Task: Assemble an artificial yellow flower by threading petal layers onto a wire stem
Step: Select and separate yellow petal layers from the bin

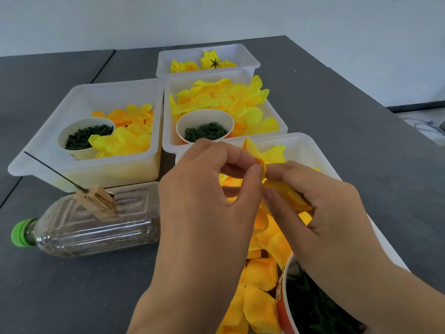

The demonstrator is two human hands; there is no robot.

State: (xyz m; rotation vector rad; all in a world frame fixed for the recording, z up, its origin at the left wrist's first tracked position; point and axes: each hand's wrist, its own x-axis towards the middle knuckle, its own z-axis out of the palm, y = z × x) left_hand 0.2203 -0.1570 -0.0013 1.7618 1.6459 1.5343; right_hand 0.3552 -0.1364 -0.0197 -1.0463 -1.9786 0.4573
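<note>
While raised over the near tray [310,145], both hands [262,186] pinch one yellow petal layer [272,154].

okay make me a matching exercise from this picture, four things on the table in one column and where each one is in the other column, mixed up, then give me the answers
Things
1. clear plastic bottle with a green cap
2. wooden clothespin
3. thin dark wire stem
4. finished yellow flower with a green star-shaped calyx

Places
A. in the farthest white plastic tub
B. lying on its side on the dark grey table
C. sticking up and away from the clothespin's tip
D. resting on top of the bottle

Pairs: 1-B, 2-D, 3-C, 4-A
</note>
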